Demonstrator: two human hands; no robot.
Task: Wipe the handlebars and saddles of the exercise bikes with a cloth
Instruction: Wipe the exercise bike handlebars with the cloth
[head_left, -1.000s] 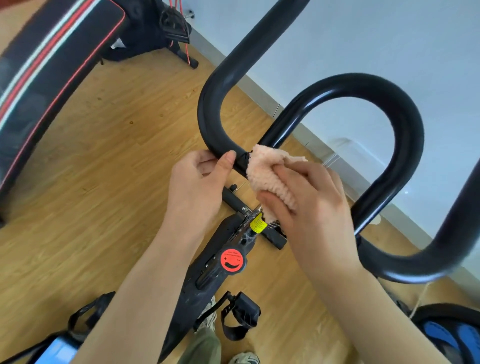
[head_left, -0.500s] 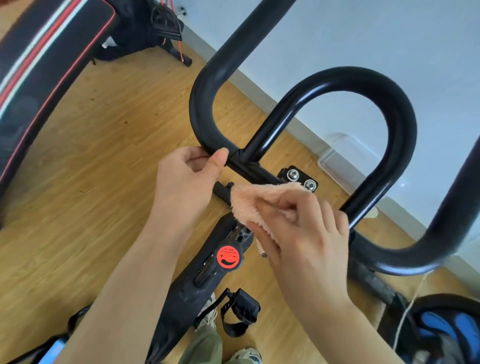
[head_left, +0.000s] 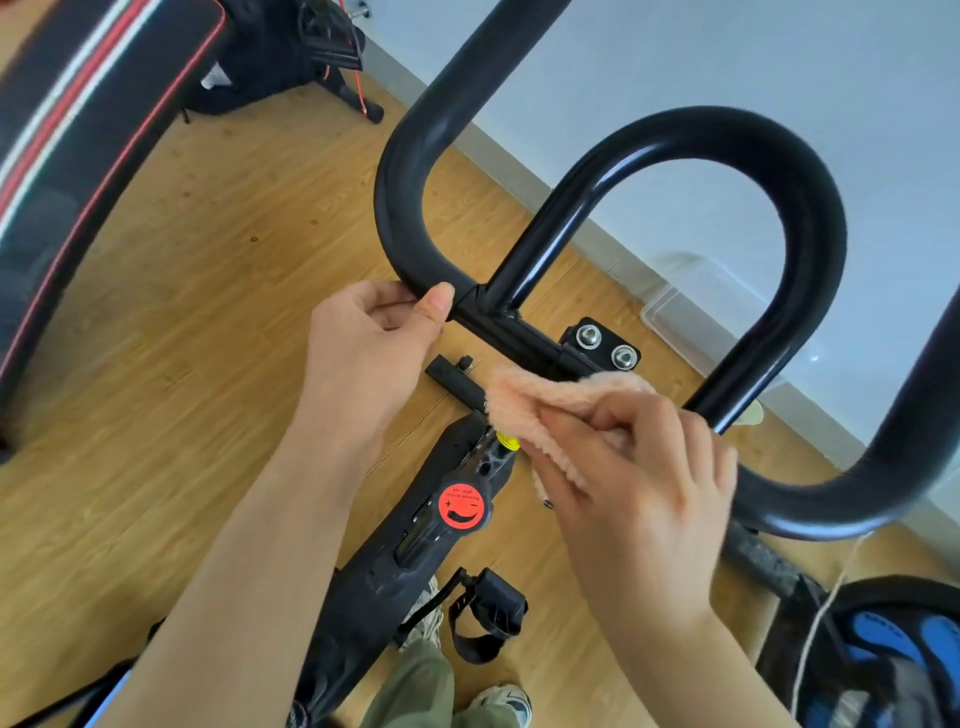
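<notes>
Two bare hands work at a black exercise-bike handlebar (head_left: 800, 218). The left hand (head_left: 363, 353) pinches the matte foam-covered tube at the bottom of its curve, thumb on top, just beside the welded joint where a glossy bare-metal bar branches off. The right hand (head_left: 634, 478) is closed around a bunched peach cloth (head_left: 550, 405) of nubby, fleecy pile, which bulges out past the fingertips and lies against the straight crossbar just below two shiny bolts (head_left: 605, 345) on a small black plate. Under the cloth sits a round red tension knob (head_left: 460, 506) on the dusty black frame, with a strapped pedal (head_left: 488, 613) lower down. Beyond the left hand stretches wood-grain plank flooring (head_left: 197, 291) and a padded black bench (head_left: 67, 135) with red and white stripes.
</notes>
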